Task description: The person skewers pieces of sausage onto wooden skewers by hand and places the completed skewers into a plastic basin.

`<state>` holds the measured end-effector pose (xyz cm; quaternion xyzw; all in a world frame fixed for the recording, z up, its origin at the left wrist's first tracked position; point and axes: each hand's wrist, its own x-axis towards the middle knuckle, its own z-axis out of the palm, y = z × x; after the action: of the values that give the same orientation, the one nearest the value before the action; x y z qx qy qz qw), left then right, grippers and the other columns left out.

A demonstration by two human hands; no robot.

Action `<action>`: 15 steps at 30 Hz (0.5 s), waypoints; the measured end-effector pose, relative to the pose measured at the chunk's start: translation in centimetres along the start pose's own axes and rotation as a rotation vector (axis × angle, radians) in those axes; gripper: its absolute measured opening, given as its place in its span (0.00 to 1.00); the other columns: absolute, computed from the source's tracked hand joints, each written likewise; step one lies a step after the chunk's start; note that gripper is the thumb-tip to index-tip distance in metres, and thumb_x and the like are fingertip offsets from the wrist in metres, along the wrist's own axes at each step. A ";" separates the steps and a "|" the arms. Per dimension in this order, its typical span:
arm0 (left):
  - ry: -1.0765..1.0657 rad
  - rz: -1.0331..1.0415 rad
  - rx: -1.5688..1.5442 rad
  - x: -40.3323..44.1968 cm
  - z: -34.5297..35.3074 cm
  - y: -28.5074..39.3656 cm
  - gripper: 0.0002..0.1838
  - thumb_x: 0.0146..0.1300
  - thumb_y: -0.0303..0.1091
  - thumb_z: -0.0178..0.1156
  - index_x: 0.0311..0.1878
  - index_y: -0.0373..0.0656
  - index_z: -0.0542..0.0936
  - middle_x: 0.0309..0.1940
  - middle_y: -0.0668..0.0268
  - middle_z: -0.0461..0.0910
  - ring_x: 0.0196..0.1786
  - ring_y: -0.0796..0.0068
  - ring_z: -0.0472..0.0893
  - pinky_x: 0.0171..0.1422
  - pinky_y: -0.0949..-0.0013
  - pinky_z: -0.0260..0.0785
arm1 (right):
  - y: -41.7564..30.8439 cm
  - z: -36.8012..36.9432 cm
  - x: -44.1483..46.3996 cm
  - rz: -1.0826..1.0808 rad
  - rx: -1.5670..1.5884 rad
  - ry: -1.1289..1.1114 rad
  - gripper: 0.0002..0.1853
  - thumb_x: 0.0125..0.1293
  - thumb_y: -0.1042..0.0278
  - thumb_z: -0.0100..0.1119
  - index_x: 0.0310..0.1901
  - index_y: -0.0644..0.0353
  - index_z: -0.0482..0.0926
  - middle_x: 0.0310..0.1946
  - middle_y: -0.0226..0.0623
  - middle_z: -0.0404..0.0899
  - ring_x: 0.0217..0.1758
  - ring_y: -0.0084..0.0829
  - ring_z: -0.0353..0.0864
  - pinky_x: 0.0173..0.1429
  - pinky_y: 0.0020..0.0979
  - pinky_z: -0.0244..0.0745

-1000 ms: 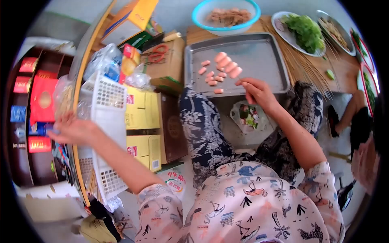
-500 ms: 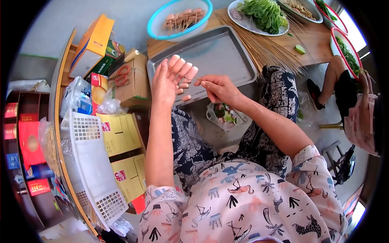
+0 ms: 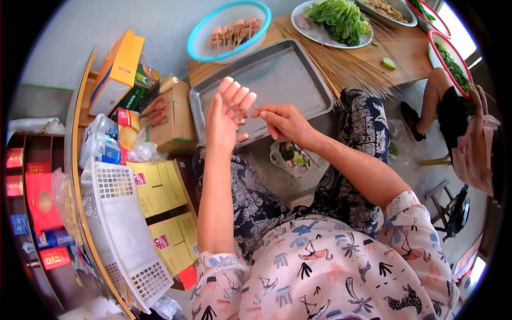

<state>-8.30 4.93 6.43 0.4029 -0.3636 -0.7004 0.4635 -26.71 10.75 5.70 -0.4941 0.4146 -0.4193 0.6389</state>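
Observation:
Above the near edge of a grey metal tray (image 3: 288,69), both my hands meet at a thin wooden skewer (image 3: 256,109). My left hand (image 3: 220,122) is turned palm up with fingers partly curled. Pale pink rounded shapes fan out at its upper side; I cannot tell fingertips from food pieces there. Small pink ends also show at its right edge. My right hand (image 3: 285,121) pinches the skewer's end between thumb and fingers. Behind the tray, a blue-rimmed basin (image 3: 198,52) holds several skewers of pink pieces (image 3: 237,33).
Bamboo skewers (image 3: 341,66) lie spread on the wooden table right of the tray. Behind them is a plate of leafy greens (image 3: 341,21); a cut lime (image 3: 389,63) lies nearby. Boxes and a white basket (image 3: 120,226) crowd my left. Another person's leg (image 3: 434,101) is at right.
My view has shifted slightly, moving the tray left and down in the picture. Both hands are a little lower. Fewer pink ends show at my left hand's lower edge. The right-hand pinch remains.

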 end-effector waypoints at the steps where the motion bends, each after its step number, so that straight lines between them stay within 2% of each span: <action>1: 0.043 -0.022 0.060 -0.9 0.4 -0.3 0.27 0.70 0.53 0.47 0.60 0.39 0.68 0.54 0.60 0.73 0.46 0.72 0.77 0.49 0.67 0.71 | 0.0 -0.2 0.1 -0.002 0.001 0.018 0.14 0.73 0.62 0.46 0.49 0.59 0.78 0.14 0.24 0.68 0.15 0.14 0.63 0.21 0.19 0.59; 2: 0.040 0.001 0.158 -1.3 0.5 -1.1 0.25 0.71 0.51 0.48 0.60 0.40 0.68 0.51 0.60 0.76 0.37 0.74 0.79 0.40 0.72 0.72 | 0.1 -0.4 0.4 -0.001 0.092 0.072 0.14 0.73 0.62 0.47 0.49 0.59 0.78 0.15 0.24 0.68 0.17 0.14 0.63 0.22 0.19 0.59; 4: -0.073 -0.084 0.324 -3.3 0.8 -2.8 0.21 0.71 0.46 0.50 0.57 0.40 0.71 0.46 0.60 0.79 0.31 0.75 0.78 0.32 0.76 0.70 | 0.5 -1.0 0.6 -0.002 0.183 0.143 0.14 0.72 0.62 0.47 0.49 0.60 0.78 0.16 0.24 0.69 0.18 0.14 0.64 0.23 0.19 0.60; 5: -0.078 -0.089 0.377 -4.6 2.1 -3.5 0.18 0.70 0.41 0.52 0.54 0.38 0.73 0.42 0.61 0.81 0.27 0.78 0.77 0.27 0.79 0.67 | 0.6 -1.1 0.8 -0.034 0.235 0.158 0.14 0.72 0.62 0.47 0.49 0.60 0.78 0.17 0.24 0.69 0.19 0.14 0.65 0.24 0.19 0.60; 7: -0.183 -0.176 0.399 -6.2 3.3 -4.9 0.15 0.68 0.36 0.54 0.53 0.36 0.74 0.41 0.61 0.82 0.26 0.82 0.76 0.26 0.81 0.66 | 0.8 -1.5 0.9 -0.071 0.288 0.175 0.13 0.72 0.62 0.47 0.49 0.60 0.78 0.17 0.25 0.70 0.20 0.15 0.65 0.25 0.19 0.61; 11: -0.244 -0.210 0.319 -7.8 5.6 -6.6 0.15 0.65 0.31 0.58 0.53 0.36 0.74 0.38 0.61 0.82 0.24 0.83 0.75 0.26 0.81 0.66 | 0.6 -1.6 1.0 -0.076 0.349 0.237 0.14 0.72 0.63 0.47 0.49 0.61 0.78 0.18 0.26 0.71 0.20 0.16 0.66 0.26 0.19 0.61; 15: -0.178 -0.224 0.251 -7.8 6.6 -7.6 0.13 0.63 0.29 0.60 0.50 0.37 0.75 0.35 0.63 0.82 0.24 0.82 0.75 0.26 0.80 0.67 | 0.2 -1.9 0.7 -0.087 0.403 0.291 0.13 0.72 0.64 0.47 0.49 0.62 0.77 0.18 0.27 0.71 0.21 0.17 0.66 0.27 0.20 0.62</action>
<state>-15.04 15.52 4.25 0.4321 -0.4403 -0.7297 0.2949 -28.29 9.57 5.07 -0.3086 0.3882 -0.5874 0.6395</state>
